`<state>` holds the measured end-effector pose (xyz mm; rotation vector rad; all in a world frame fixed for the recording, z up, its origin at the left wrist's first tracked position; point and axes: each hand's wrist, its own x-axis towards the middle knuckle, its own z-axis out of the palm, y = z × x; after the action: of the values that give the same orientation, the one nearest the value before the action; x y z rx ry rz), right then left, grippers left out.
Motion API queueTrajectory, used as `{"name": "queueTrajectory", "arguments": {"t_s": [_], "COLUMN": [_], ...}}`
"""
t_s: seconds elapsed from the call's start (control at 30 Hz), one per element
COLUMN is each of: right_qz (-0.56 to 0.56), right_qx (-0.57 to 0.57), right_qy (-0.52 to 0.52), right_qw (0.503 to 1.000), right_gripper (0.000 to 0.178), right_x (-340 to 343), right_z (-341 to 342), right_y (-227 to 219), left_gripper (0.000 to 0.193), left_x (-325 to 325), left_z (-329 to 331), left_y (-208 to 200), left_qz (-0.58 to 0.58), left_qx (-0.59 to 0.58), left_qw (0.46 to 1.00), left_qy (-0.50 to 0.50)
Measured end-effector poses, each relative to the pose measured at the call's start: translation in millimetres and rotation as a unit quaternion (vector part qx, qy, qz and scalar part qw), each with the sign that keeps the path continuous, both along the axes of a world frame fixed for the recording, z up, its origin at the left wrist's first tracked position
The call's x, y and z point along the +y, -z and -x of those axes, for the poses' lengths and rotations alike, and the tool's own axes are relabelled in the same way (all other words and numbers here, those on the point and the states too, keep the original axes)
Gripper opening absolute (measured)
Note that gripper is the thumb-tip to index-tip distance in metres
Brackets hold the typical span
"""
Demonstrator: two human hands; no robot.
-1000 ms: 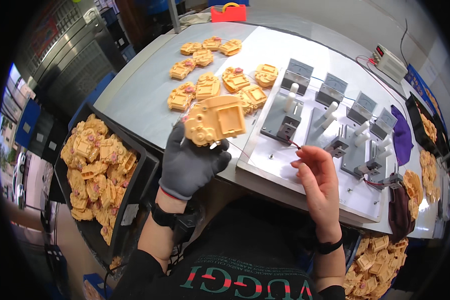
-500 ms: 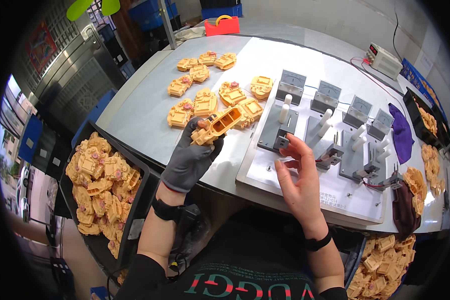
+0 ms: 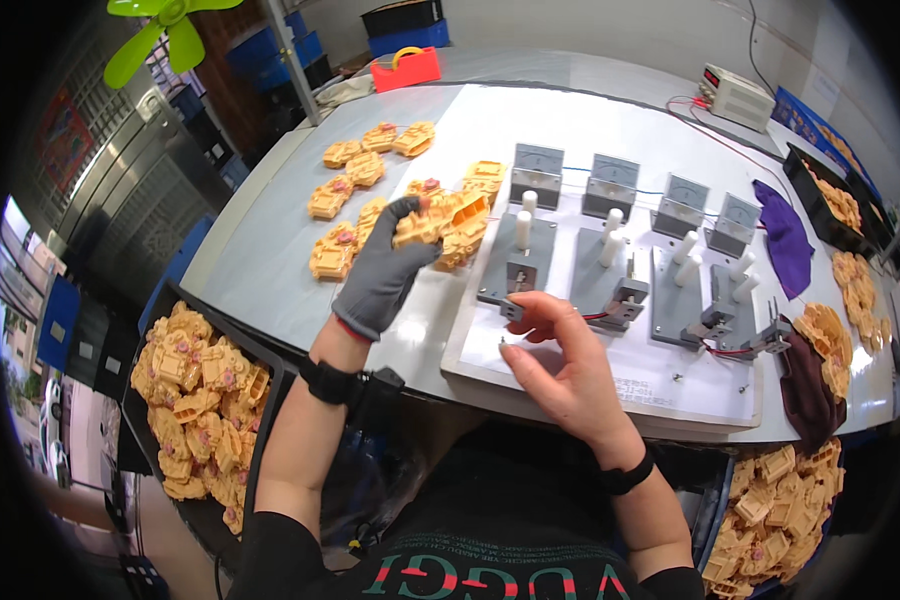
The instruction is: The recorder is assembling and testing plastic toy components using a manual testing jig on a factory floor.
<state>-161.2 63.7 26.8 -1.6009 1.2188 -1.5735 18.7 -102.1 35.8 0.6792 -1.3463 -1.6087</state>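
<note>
My left hand (image 3: 382, 285), in a grey glove, grips a yellow plastic housing (image 3: 422, 228) above the table. It overlaps other yellow housings lying behind it, so its far edge is hard to separate. My bare right hand (image 3: 570, 375) is at the front of the leftmost grey test fixture (image 3: 540, 245). The index fingertip is at a small dark block (image 3: 511, 309) on that fixture, apparently touching it. Thumb and index finger are apart, with nothing held. Two white posts (image 3: 523, 230) stand on the fixture, and an analog meter (image 3: 537, 178) is behind it.
More fixtures with meters share the white board (image 3: 610, 385). Yellow housings (image 3: 333, 250) lie in groups on the table's left. A black bin (image 3: 270, 400) of housings is at lower left, another heap (image 3: 775, 515) at lower right. A purple cloth (image 3: 785, 240) and power supply (image 3: 738, 97) are at right.
My left hand has carried the housing away from me, toward the housings on the table, and turned it. My right hand stays at the fixture's front. The whole view has shifted.
</note>
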Motion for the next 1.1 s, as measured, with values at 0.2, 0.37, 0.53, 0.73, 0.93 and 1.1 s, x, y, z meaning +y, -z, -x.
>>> {"name": "queueTrajectory", "arguments": {"t_s": [0.2, 0.37, 0.53, 0.73, 0.93, 1.1], "right_qz": [0.003, 0.007, 0.002, 0.124, 0.048, 0.072], "right_qx": [0.011, 0.015, 0.023, 0.017, 0.115, 0.259], "right_qy": [0.005, 0.006, -0.008, 0.137, 0.087, 0.162], "right_qw": [1.0, 1.0, 1.0, 0.983, 0.988, 0.95], "right_gripper": [0.044, 0.045, 0.049, 0.035, 0.02, 0.013], "right_x": [2, 3, 6, 0, 1, -13], "right_z": [2, 5, 6, 3, -3, -11], "right_y": [-2, -3, -5, 7, 8, 18], "left_gripper": [0.041, 0.05, 0.063, 0.083, 0.072, 0.07], "left_x": [-17, -5, 6, 10, -31, -45], "left_z": [50, 63, 62, 58, 19, 39], "left_y": [-33, -52, -50, -46, -11, 11], "left_qz": [0.516, 0.628, 0.631, 0.557, 0.471, 0.387], "left_qx": [-0.27, -0.342, -0.385, -0.414, -0.494, -0.676], "left_qw": [0.812, 0.699, 0.667, 0.708, 0.731, 0.623], "left_qy": [-0.04, -0.016, 0.094, 0.134, -0.023, 0.068]}}
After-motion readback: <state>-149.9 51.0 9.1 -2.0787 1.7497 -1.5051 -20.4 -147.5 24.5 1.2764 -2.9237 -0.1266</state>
